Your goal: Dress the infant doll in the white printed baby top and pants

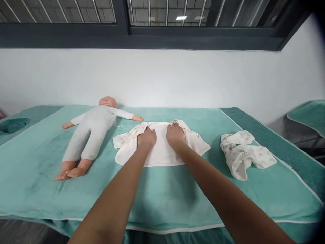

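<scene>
A small white baby garment (162, 152) lies spread flat on the teal towel-covered table (162, 200). My left hand (146, 137) rests palm down on its upper left part, fingers together and lying flat. My right hand (174, 134) presses on its upper middle, fingers curled slightly over the collar edge. A baby doll (90, 134) in a grey bodysuit lies on its back to the left of the garment, arms out, head toward the wall.
A crumpled white printed cloth (243, 152) lies on the table at the right. A white wall (177, 78) stands right behind the table. A dark green cloth (12, 124) sits at far left; another teal-covered surface (309, 113) is at far right.
</scene>
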Action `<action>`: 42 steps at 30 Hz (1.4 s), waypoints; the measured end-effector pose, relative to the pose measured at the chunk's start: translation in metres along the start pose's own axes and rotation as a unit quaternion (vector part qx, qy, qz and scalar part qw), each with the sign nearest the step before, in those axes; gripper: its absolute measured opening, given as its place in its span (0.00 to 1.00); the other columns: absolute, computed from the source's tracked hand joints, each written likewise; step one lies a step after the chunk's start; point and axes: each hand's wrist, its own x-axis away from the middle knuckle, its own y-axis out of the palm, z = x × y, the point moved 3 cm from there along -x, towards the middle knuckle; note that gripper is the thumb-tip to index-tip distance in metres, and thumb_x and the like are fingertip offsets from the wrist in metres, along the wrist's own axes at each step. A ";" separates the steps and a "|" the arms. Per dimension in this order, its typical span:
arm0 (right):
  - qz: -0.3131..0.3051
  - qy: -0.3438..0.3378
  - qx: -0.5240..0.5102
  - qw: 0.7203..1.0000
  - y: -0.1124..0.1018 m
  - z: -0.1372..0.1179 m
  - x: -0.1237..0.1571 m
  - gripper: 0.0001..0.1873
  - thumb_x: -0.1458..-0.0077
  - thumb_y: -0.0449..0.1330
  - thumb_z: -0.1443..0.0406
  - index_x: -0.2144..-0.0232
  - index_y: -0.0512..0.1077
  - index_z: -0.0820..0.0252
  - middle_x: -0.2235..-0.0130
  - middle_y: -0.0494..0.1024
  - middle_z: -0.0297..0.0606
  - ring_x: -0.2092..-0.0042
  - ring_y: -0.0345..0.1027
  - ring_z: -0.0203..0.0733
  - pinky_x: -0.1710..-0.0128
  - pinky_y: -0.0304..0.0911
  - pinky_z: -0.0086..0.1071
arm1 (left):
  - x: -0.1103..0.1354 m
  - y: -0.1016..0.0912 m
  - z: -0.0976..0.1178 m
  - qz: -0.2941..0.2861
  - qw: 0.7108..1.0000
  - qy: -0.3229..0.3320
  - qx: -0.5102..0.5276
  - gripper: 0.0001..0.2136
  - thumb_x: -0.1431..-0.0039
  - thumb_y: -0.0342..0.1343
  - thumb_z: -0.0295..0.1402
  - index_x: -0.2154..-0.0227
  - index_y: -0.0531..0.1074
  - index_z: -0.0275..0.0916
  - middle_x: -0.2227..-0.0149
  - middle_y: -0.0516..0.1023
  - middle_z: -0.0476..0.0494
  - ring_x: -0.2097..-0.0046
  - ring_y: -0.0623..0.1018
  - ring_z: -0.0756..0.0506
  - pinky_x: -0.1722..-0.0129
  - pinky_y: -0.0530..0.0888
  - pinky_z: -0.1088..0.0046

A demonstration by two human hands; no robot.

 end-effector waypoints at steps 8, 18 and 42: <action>-0.022 -0.087 -0.014 0.996 0.006 -0.022 -0.001 0.23 0.39 0.45 0.76 0.47 0.71 0.71 0.48 0.75 0.58 0.46 0.67 0.50 0.49 0.62 0.37 | -0.006 0.003 0.000 0.021 1.000 -0.003 0.013 0.25 0.32 0.35 0.41 0.42 0.63 0.29 0.39 0.68 0.25 0.36 0.67 0.31 0.40 0.66 0.53; -0.036 0.048 -0.052 0.997 0.021 -0.014 -0.014 0.34 0.32 0.41 0.57 0.35 0.55 0.78 0.31 0.53 0.62 0.31 0.47 0.55 0.36 0.51 0.47 | -0.008 0.010 0.000 0.044 0.999 0.017 0.008 0.24 0.32 0.36 0.40 0.41 0.62 0.29 0.38 0.68 0.26 0.35 0.65 0.31 0.39 0.64 0.54; -0.045 -0.091 -0.077 0.992 -0.002 -0.014 0.092 0.33 0.31 0.38 0.58 0.32 0.53 0.74 0.29 0.49 0.54 0.28 0.41 0.51 0.31 0.39 0.45 | 0.061 0.010 0.015 0.020 0.984 0.164 -0.070 0.26 0.33 0.39 0.28 0.34 0.57 0.25 0.30 0.53 0.27 0.29 0.53 0.39 0.32 0.51 0.62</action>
